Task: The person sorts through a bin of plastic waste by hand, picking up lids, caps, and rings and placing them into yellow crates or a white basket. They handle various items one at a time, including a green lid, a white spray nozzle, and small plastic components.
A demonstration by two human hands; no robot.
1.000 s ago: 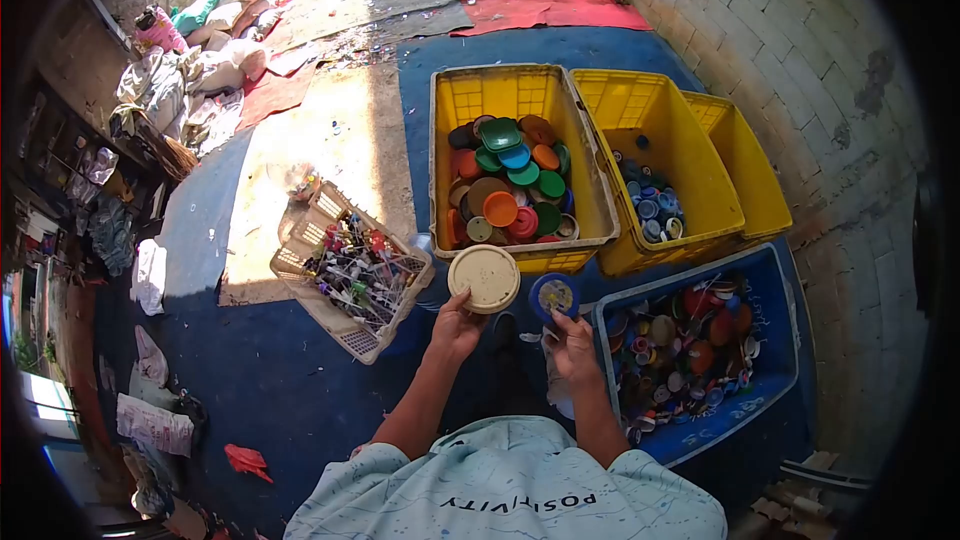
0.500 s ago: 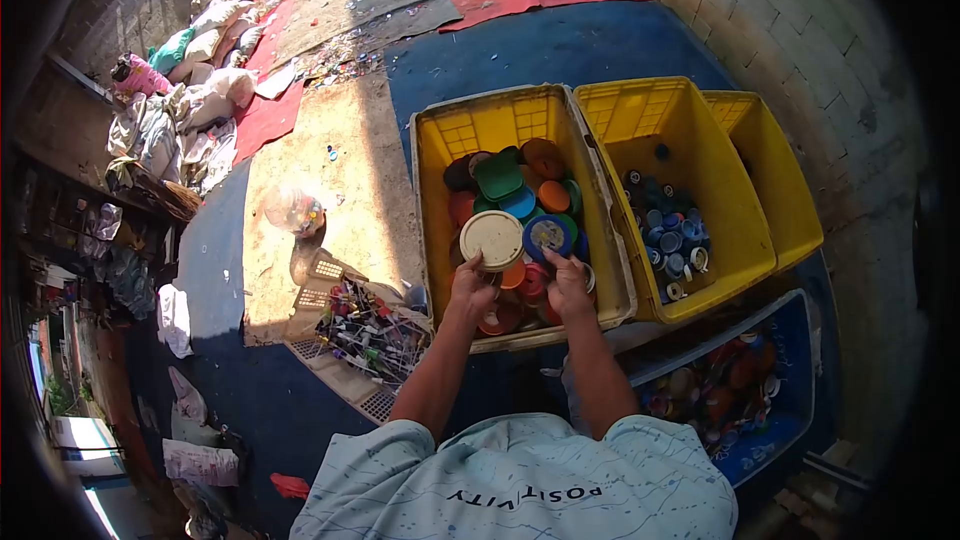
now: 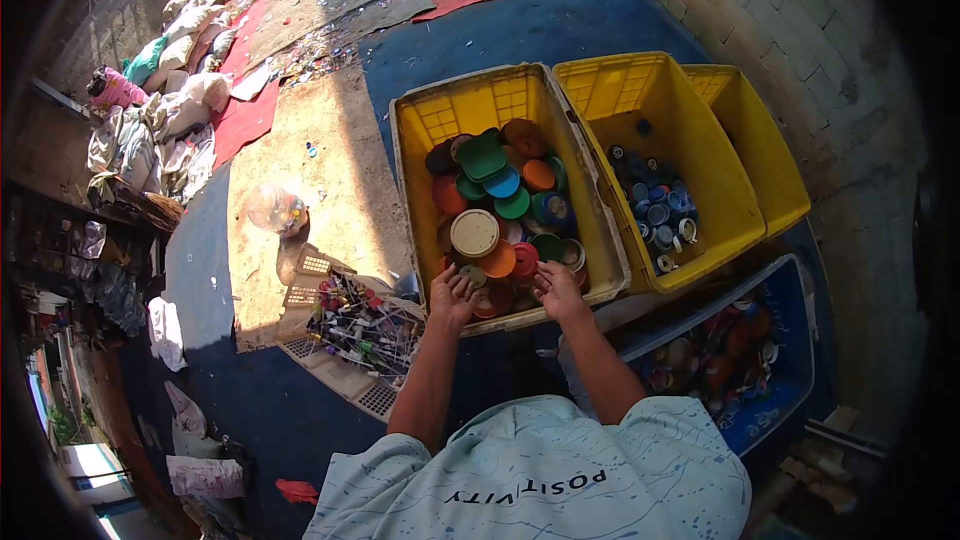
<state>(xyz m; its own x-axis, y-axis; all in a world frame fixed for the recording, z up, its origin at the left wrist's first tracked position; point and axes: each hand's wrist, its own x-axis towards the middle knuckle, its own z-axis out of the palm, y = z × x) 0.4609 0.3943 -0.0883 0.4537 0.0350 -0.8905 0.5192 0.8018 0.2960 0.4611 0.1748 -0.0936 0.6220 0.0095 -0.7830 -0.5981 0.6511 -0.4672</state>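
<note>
A yellow bin (image 3: 405, 150) in front of me holds a heap of plastic lids in many colours. At its near left side, my left hand (image 3: 452, 296) is open with fingers apart, beside a small pale lid (image 3: 472, 276). My right hand (image 3: 556, 290) is over the near rim, fingers apart and fingertips close to a red lid (image 3: 525, 260). On the heap lie a cream lid (image 3: 474, 233), an orange lid (image 3: 499, 260) and a blue lid (image 3: 551, 208). Farther back are a green squarish lid (image 3: 481, 156) and a light blue lid (image 3: 502, 182).
Right of the bin stands a second yellow bin (image 3: 720, 210) with small blue and white caps, then another yellow bin (image 3: 770, 160). A blue bin (image 3: 790, 380) of mixed lids is nearer me. At left lie a tipped crate (image 3: 350, 390) of thin plastic pieces and a clear container (image 3: 270, 208).
Both hands have let go of the cream and blue lids, which now lie on the heap. My hands have drawn back toward the near rim, and the view has shifted slightly.
</note>
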